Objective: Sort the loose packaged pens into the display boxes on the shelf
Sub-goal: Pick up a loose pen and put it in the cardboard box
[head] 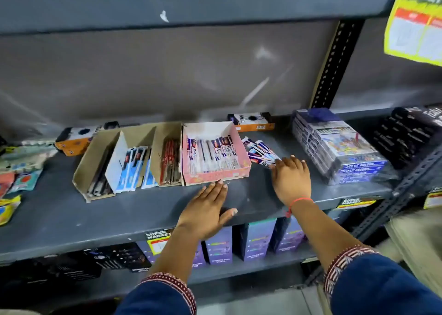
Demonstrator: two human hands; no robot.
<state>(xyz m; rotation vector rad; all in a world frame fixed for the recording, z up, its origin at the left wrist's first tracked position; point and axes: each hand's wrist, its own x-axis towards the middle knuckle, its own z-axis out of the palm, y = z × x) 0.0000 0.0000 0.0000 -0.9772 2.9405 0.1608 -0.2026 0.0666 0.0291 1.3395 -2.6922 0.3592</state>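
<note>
A pink display box [215, 177] holding purple-and-white packaged pens stands mid-shelf. Left of it stands a brown cardboard box [82, 169] with compartments of dark pens, blue-packaged pens [134, 169] and red pens [170, 161]. A loose pile of purple packaged pens [259, 151] lies on the shelf right of the pink box. My right hand [290, 179] lies flat with its fingertips touching the near end of that pile. My left hand [208, 209] rests flat on the shelf, fingertips at the pink box's front wall. Neither hand holds anything.
The grey shelf [59, 219] carries orange-and-white boxes [74, 137] at the back, a wrapped stack of colour-pencil packs [337, 147] at right, black packs [406, 135] farther right and blister packs [21, 178] at left. Purple boxes [258, 241] fill the shelf below.
</note>
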